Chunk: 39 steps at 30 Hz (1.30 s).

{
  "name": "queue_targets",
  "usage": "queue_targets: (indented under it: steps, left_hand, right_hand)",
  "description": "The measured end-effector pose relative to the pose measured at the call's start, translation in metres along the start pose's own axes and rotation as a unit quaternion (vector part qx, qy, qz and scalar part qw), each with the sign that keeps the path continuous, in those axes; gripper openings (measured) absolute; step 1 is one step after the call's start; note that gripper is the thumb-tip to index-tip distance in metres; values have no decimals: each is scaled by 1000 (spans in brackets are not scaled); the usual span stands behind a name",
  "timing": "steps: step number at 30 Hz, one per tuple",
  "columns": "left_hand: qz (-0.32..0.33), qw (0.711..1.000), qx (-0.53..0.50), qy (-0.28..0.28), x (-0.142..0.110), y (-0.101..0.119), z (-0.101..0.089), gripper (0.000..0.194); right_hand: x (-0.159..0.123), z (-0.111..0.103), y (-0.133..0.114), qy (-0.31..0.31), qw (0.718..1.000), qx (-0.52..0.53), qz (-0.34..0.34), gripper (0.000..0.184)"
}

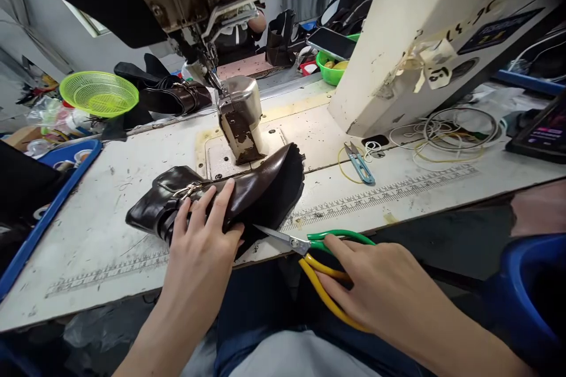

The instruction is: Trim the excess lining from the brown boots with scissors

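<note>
A glossy dark brown leather shoe upper (260,182) with a small metal buckle lies on the white sewing table (115,188). My left hand (201,241) grips its near edge, fingers on top and thumb toward the lower side. In my right hand (375,277) is a pair of scissors (295,242) with one green and one yellow handle. The blade tips reach the upper's dark lining, close to my left thumb; whether they cut into it I cannot tell. Just beyond the upper stands the post (241,118) of a sewing machine.
Blue thread snips (360,165) and loops of cord (460,132) lie at the right. The machine's column (389,41) rises behind them. A blue tray (48,212) edges the left side, near a green basket (99,94). Other leather uppers (177,99) and a partly hidden person are across the table.
</note>
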<state>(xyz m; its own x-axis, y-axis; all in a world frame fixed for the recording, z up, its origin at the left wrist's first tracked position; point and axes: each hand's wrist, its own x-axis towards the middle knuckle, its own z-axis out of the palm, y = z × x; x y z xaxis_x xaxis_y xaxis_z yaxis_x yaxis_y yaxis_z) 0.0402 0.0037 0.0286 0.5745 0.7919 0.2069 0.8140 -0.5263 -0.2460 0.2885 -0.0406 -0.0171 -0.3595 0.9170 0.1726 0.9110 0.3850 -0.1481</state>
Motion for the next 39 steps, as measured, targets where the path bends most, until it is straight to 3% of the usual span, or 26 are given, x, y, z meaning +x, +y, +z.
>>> queue_targets:
  steps: [3,8,12,18,31,39]
  left_hand:
    - [-2,1000,-2,9,1,0,-2,17]
    - [-16,1000,-9,3,5,2,-7,20]
    - [-19,1000,-20,-7,9,-2,-11,21]
    - [-24,997,-71,12,13,-13,-16,24]
    - [-122,972,-199,-6,31,-45,-30,22]
    - [-142,967,-210,15,33,-62,-37,18]
  right_hand:
    - [-4,-6,7,30,1000,-1,-7,21]
    - [9,-13,-4,55,997,-35,-34,28]
    - [20,-6,-9,47,996,-46,-52,34]
    - [25,6,-8,40,997,-40,-53,24]
    - [58,-8,-44,-4,999,-30,-27,24]
    - [52,-20,-39,6,999,-41,-9,21]
